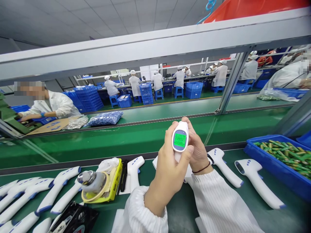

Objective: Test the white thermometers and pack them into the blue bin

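Note:
A white infrared thermometer point(180, 124) is held up between my hands, its lit green screen facing me. My left hand point(166, 165) is closed round its near left side, fingers along the body and thumb below the screen. From the right and behind, my right hand point(198, 149) closes on the same thermometer, a dark band at its wrist. Its handle is mostly hidden by my hands. On the green bench, one thermometer point(134, 171) lies left of my hands, and two others, a nearer one point(224, 166) and a farther one point(255, 181), lie to their right.
Several more thermometers point(26, 192) lie at the left. A yellow tray point(116, 184) carries a metal-topped bottle point(91, 181); a black fan-like part point(77, 216) sits nearer. At right stands a blue bin point(274, 174) of green batteries. A metal post point(229, 85) rises beyond; co-workers sit behind.

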